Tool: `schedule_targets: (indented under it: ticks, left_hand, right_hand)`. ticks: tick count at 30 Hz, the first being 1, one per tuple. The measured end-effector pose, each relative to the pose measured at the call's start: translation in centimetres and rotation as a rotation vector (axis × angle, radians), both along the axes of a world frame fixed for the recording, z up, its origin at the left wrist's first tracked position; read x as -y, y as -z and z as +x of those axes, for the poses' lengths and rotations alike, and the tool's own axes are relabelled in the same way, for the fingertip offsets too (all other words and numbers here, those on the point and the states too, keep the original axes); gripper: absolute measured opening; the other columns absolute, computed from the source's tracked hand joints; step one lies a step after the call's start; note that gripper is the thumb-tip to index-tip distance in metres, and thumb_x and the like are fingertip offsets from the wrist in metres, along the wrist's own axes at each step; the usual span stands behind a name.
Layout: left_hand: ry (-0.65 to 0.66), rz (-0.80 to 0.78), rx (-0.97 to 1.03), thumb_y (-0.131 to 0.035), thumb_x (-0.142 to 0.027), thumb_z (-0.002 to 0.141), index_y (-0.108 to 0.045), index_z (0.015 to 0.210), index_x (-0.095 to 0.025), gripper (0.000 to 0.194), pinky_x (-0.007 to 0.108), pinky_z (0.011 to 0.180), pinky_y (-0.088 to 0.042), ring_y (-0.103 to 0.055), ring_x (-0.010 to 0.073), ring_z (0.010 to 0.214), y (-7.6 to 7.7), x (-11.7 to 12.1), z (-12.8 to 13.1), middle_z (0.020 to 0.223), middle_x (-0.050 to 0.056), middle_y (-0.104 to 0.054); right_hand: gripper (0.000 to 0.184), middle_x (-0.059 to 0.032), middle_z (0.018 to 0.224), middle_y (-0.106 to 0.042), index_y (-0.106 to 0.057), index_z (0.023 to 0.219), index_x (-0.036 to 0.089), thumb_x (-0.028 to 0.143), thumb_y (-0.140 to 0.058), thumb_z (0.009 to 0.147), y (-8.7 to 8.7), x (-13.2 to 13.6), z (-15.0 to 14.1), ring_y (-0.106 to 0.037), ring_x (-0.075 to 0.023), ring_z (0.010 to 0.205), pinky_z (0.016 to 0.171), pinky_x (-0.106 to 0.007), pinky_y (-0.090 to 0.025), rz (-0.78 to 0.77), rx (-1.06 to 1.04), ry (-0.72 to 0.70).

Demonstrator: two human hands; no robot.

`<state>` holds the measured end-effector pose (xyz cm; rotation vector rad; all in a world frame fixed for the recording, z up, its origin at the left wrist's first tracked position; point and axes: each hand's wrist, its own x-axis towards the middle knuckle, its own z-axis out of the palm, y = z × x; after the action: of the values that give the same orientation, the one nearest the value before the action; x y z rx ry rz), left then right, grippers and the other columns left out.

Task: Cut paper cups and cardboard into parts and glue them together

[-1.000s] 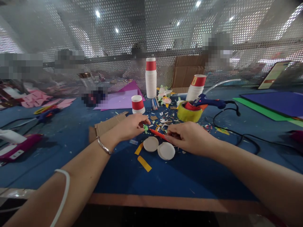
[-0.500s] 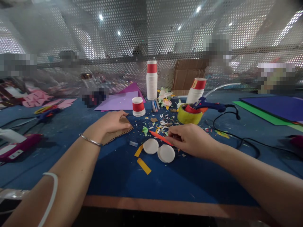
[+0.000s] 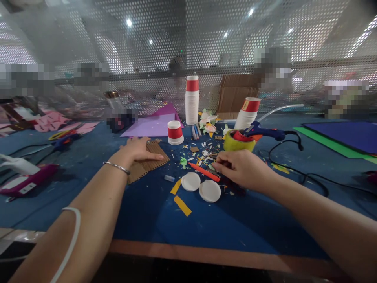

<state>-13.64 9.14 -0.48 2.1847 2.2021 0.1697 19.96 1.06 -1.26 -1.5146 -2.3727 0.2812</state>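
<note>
Both hands are at work low over the tabletop (image 3: 165,224): the left hand (image 3: 135,151) is spread loosely on a corrugated cardboard piece (image 3: 144,169), thumb lying across it, while the right hand (image 3: 240,167) has its fingertips drawn together above the litter, and whether they pinch a scrap I cannot tell. An orange-red marker (image 3: 204,171) lies between the hands, just beside the right fingertips. Judging progress, some cutting looks done: two white discs (image 3: 191,181) and two yellow strips (image 3: 182,206) lie loose on the near side of the hands, and paper flowers (image 3: 207,118) sit well beyond them. Left undone, it seems, is any joining of the discs and strips, and the paper scraps (image 3: 194,149) between the hands, cluttering that space, are not cleared. Close beyond the right hand, a yellow tape roll (image 3: 235,145) and a glue gun (image 3: 265,130) limit forward reach, with a black cord (image 3: 299,140) looping off to that hand's right. Past the left hand stand an upturned paper cup (image 3: 175,133) and, farther off, a tall cup stack (image 3: 192,108).
</note>
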Motion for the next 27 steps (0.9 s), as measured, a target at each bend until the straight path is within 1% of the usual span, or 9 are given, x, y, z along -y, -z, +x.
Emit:
schedule_targets:
  ticks: [1, 3, 6, 8, 12, 16, 21, 24, 27]
  left_hand:
    - [-0.082, -0.028, -0.049, -0.073, -0.084, 0.044, -0.053, 0.141, -0.017, 0.119, 0.067, 0.095, -0.040, -0.043, 0.0583, 0.128, -0.3, 0.1, 0.2, 0.138, 0.030, -0.052]
    - [-0.128, -0.006, -0.067, -0.073, -0.079, 0.054, -0.050, 0.142, -0.018, 0.109, 0.062, 0.096, -0.042, -0.047, 0.0527, 0.128, -0.9, 0.1, 0.6, 0.140, 0.027, -0.051]
    - [-0.083, 0.059, 0.001, -0.066, -0.062, 0.076, -0.061, 0.130, -0.019, 0.069, 0.047, 0.092, -0.048, -0.059, 0.0403, 0.117, -1.5, 0.0, 0.7, 0.128, 0.019, -0.063]
    - [-0.097, 0.096, 0.020, -0.059, -0.054, 0.084, -0.067, 0.119, -0.020, 0.050, 0.041, 0.086, -0.049, -0.064, 0.0357, 0.108, -1.7, -0.1, 0.3, 0.118, 0.015, -0.068]
    - [-0.178, 0.184, 0.001, -0.057, -0.049, 0.087, -0.069, 0.113, -0.019, 0.041, 0.042, 0.083, -0.050, -0.066, 0.0368, 0.105, -1.9, -0.3, -0.5, 0.113, 0.016, -0.070]
    - [-0.175, 0.197, 0.038, -0.059, -0.037, 0.085, -0.071, 0.109, -0.017, 0.032, 0.042, 0.082, -0.051, -0.068, 0.0352, 0.099, -1.5, -0.5, -1.0, 0.105, 0.014, -0.074]
    - [-0.015, 0.298, 0.119, -0.054, -0.025, 0.086, -0.066, 0.119, -0.013, 0.036, 0.038, 0.092, -0.050, -0.067, 0.0281, 0.105, -0.4, 0.0, 1.0, 0.118, 0.014, -0.071]
    - [0.155, 0.319, 0.169, -0.051, -0.023, 0.088, -0.068, 0.112, -0.014, 0.031, 0.035, 0.090, -0.051, -0.067, 0.0245, 0.100, 0.0, 0.8, 3.9, 0.111, 0.011, -0.073]
    - [0.330, 0.276, 0.198, -0.052, -0.020, 0.087, -0.072, 0.101, -0.017, 0.025, 0.033, 0.085, -0.052, -0.068, 0.0215, 0.093, 0.0, 1.5, 7.1, 0.105, 0.008, -0.075]
  right_hand:
    - [0.024, -0.0003, 0.064, -0.063, -0.059, 0.074, 0.021, 0.035, -0.052, 0.092, 0.0, 0.0, 0.1, -0.052, -0.0133, 0.055, 0.052, -0.027, -0.025, 0.001, -0.007, -0.003]
    - [0.024, -0.0004, 0.064, -0.063, -0.059, 0.074, 0.020, 0.035, -0.052, 0.092, 0.0, -0.1, 0.1, -0.052, -0.0133, 0.055, 0.052, -0.026, -0.026, 0.001, -0.020, -0.008]
    - [0.023, -0.0003, 0.064, -0.063, -0.059, 0.074, 0.020, 0.035, -0.053, 0.091, -0.1, 0.0, 0.2, -0.052, -0.0132, 0.055, 0.051, -0.026, -0.026, -0.010, -0.039, -0.003]
    - [0.023, -0.0003, 0.063, -0.062, -0.059, 0.074, 0.020, 0.035, -0.053, 0.091, -0.2, 0.1, 0.1, -0.051, -0.0131, 0.055, 0.052, -0.026, -0.027, -0.012, -0.051, 0.005]
    - [0.022, 0.0004, 0.062, -0.061, -0.059, 0.074, 0.020, 0.034, -0.053, 0.090, -0.1, 0.0, 0.3, -0.049, -0.0129, 0.054, 0.051, -0.026, -0.027, 0.005, -0.051, 0.011]
    - [0.028, 0.0017, 0.057, -0.053, -0.055, 0.068, 0.021, 0.037, -0.051, 0.091, 0.1, -0.4, 0.7, -0.044, -0.0125, 0.051, 0.050, -0.027, -0.024, 0.072, -0.059, 0.034]
    - [0.042, 0.0044, 0.048, -0.038, -0.041, 0.058, 0.021, 0.043, -0.050, 0.092, -0.5, -0.4, 1.3, -0.034, -0.0103, 0.045, 0.049, -0.027, -0.024, 0.315, -0.226, 0.135]
    - [0.040, 0.0038, 0.050, -0.041, -0.045, 0.059, 0.021, 0.040, -0.049, 0.094, -1.2, 0.0, 1.4, -0.035, -0.0106, 0.048, 0.050, -0.027, -0.028, 0.431, -0.321, 0.174]
    - [0.037, 0.0029, 0.052, -0.045, -0.051, 0.062, 0.021, 0.038, -0.049, 0.095, -1.6, 0.1, 1.6, -0.038, -0.0112, 0.050, 0.051, -0.026, -0.030, 0.448, -0.319, 0.185]
